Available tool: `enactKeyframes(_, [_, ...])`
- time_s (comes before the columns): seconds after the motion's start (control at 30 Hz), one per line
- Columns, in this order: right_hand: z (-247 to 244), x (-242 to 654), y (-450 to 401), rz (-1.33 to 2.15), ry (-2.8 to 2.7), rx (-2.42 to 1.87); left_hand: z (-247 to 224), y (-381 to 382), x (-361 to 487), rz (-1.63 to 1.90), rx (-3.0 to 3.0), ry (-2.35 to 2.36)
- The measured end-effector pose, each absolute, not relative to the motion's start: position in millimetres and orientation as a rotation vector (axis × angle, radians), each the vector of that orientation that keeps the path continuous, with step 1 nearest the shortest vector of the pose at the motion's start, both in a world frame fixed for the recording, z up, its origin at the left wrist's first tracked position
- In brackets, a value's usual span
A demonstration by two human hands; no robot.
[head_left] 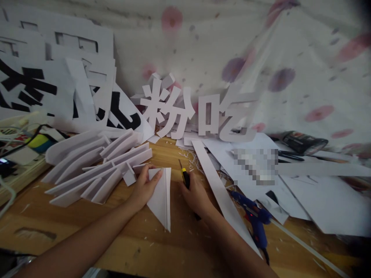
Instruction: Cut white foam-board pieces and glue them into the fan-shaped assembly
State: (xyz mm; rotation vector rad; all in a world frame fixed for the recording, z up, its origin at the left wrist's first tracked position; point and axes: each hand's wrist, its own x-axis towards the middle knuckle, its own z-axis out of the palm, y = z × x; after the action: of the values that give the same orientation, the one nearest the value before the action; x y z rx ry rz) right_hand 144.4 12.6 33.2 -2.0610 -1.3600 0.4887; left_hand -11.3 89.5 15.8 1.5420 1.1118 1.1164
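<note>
My left hand (145, 187) is closed on a white foam board piece (161, 195), thumb on its face and fingers at its upper left edge. The piece tapers to a point at its lower end, and a thin strip runs along its right edge. In my right hand (194, 195) is a utility knife (184, 177) with a black and yellow handle, its blade pointing up and away from me. A small gap separates the knife from the board piece. Left of my left hand lies a pile of white built-up character strokes (98, 166).
A blue glue gun (256, 218) with a long glue stick lies at right, beside a long white strip (223, 193). White board sheets (327, 204) cover the right side. Cut-out white characters (174, 112) stand at the back. Cut-through sheets (58, 69) lean at back left.
</note>
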Motion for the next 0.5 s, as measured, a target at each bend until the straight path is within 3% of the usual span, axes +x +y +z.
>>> enactKeyframes(0.27, [44.0,143.1,8.0,0.566,-1.335,-1.934,14.5,88.2,-12.6,1.249,1.721,1.090])
enactKeyframes(0.5, [56.6,144.1,0.2,0.339,-1.380,-1.835,17.9,96.2,-20.2,1.758,1.915,0.787])
